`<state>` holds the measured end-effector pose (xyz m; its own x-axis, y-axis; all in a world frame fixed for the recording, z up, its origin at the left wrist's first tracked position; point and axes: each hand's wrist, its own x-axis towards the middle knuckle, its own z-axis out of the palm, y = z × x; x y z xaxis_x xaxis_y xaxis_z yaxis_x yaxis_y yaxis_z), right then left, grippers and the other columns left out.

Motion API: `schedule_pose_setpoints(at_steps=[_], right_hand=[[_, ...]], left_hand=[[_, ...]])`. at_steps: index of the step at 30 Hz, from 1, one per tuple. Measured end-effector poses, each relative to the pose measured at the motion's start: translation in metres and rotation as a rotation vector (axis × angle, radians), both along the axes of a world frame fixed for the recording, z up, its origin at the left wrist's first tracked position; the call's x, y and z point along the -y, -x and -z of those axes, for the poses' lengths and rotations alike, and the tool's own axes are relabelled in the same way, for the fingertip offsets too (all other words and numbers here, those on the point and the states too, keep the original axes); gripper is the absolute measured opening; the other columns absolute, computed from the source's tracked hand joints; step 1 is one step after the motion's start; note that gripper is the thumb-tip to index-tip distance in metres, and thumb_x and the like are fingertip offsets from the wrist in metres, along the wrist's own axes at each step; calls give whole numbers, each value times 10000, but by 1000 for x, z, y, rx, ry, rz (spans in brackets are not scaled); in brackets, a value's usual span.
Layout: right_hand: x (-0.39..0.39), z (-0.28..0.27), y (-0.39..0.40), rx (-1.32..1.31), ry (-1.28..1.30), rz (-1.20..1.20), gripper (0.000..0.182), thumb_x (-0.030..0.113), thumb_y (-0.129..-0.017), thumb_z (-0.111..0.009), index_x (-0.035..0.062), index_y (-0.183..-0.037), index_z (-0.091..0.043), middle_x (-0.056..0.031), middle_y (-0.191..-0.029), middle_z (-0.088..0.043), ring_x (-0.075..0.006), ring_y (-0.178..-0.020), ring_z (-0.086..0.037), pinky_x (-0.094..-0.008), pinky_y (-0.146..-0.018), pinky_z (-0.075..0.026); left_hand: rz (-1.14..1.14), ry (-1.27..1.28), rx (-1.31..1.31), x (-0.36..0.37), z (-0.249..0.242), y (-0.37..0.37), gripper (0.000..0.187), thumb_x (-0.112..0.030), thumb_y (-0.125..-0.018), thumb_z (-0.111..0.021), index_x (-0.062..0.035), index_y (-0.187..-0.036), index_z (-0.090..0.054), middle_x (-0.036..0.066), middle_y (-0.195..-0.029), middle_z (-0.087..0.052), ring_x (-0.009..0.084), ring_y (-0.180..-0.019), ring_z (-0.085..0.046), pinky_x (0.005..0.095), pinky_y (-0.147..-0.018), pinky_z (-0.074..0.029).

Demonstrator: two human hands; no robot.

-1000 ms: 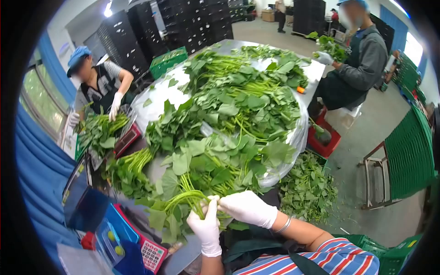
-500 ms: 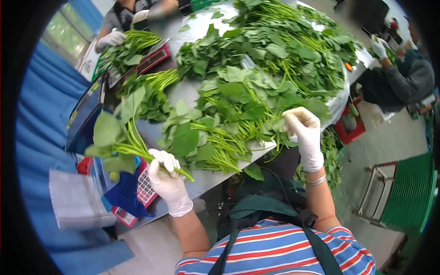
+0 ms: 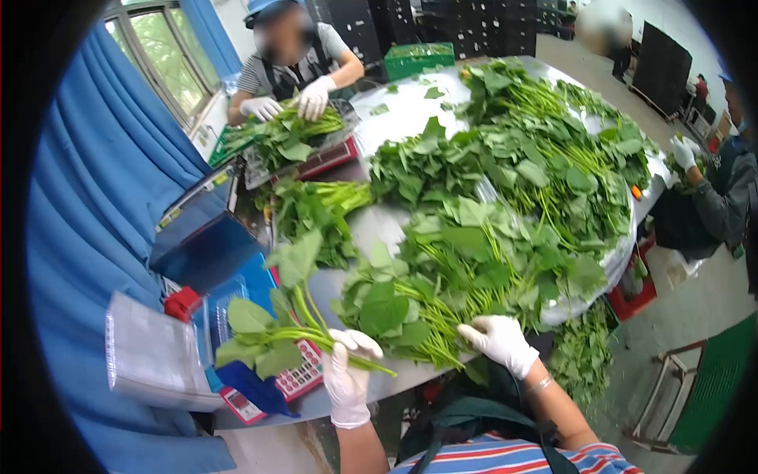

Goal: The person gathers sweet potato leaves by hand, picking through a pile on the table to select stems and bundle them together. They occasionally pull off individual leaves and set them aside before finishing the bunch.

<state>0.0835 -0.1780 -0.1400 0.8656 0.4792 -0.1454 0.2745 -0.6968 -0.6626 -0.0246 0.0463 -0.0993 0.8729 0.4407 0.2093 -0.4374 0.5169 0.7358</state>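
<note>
A bunch of long-stemmed green leaves (image 3: 294, 334) is grasped by the white-gloved left hand (image 3: 346, 383), its leaves over a pink-and-white calculator (image 3: 302, 373). The white-gloved right hand (image 3: 502, 344), well apart from it, is at the stem ends of a leafy green heap (image 3: 466, 272) on the grey metal table (image 3: 380, 231); I cannot tell whether it grips any.

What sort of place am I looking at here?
Probably a produce sorting or packing room: leafy green stems lie heaped across a large table, a gloved co-worker handles a bunch, and a green plastic crate stands by the table's far edge.
</note>
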Motion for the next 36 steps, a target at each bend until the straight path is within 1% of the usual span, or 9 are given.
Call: schedule_pose_setpoints(at_steps=[5, 10, 15, 17, 23, 25, 26, 29, 36], right_hand=[[4, 4, -6, -185, -30, -25, 377, 452, -780, -546, 88, -790, -647, -82, -694, -640, -258, -711, -617, -347, -647, -434], [6, 16, -2, -191, -121, -12, 292, 354, -763, -577, 63, -753, -600, -83, -647, -623, -203, -642, -617, -327, -604, -447], [4, 0, 1, -118, -153, 133, 233, 283, -775, -594, 52, -758, -574, -78, -662, -622, -159, -571, -590, -243, -576, -449], [7, 1, 1, -407, -604, 277, 170, 207, -812, -580, 40, -793, -554, -61, -695, -629, -105, -576, -564, -200, -545, -427], [12, 1, 0, -823, -1020, 311, 229, 101, -821, -575, 28, -1023, -496, -69, -796, -611, -53, -542, -450, -165, -490, -369], [11, 7, 3, -1200, -1314, 261, 328, 100, -832, -576, -1, -1126, -474, -81, -865, -578, -57, -576, -461, -164, -489, -371], [10, 8, 5, -1319, -1370, 204, 418, 102, -836, -576, -3, -1213, -429, -83, -895, -546, -62, -599, -463, -165, -488, -373], [3, 4, 9, -1504, -1342, -9, 418, 144, -792, -635, 14, -1156, -475, -61, -834, -539, -74, -593, -427, -175, -531, -361], [12, -42, -4, -991, -1162, -203, 436, 187, -765, -676, 3, -1123, -506, -38, -873, -566, -93, -747, -510, -215, -653, -403]], left_hand=[[87, 78, -26, 1, 4, -1, 195, -209, -890, -519, -36, -977, -499, 122, -804, -548, 233, -686, -560, 339, -630, -486], [168, 178, 1, 6, 5, -7, 149, -187, -895, -511, -63, -978, -516, -11, -548, -418, 95, -475, -348, 245, -469, -262], [224, 233, 2, -2, 11, -8, 180, -214, -898, -503, -42, -952, -496, -44, -500, -329, 72, -446, -291, 238, -458, -232], [245, 277, 21, -4, 14, -7, 195, -226, -896, -506, -37, -942, -488, -52, -488, -306, 67, -437, -278, 237, -454, -225], [276, 362, 11, -7, 24, -6, 228, -268, -884, -520, -47, -854, -471, -53, -445, -281, 78, -407, -263, 244, -446, -222], [327, 298, 82, -7, 27, -7, 253, -277, -896, -499, -53, -780, -480, -40, -425, -299, 91, -399, -276, 254, -442, -227], [326, 298, 82, -7, 32, -6, 253, -277, -896, -499, -53, -780, -480, -40, -425, -299, 91, -399, -276, 254, -442, -227], [291, 274, 0, -6, 42, -2, 305, -297, -911, -470, -54, -728, -489, -25, -422, -341, 101, -391, -298, 262, -439, -242], [221, 217, -46, -4, 38, 0, 313, -323, -912, -461, -38, -806, -538, -14, -455, -398, 106, -403, -341, 259, -417, -266]])
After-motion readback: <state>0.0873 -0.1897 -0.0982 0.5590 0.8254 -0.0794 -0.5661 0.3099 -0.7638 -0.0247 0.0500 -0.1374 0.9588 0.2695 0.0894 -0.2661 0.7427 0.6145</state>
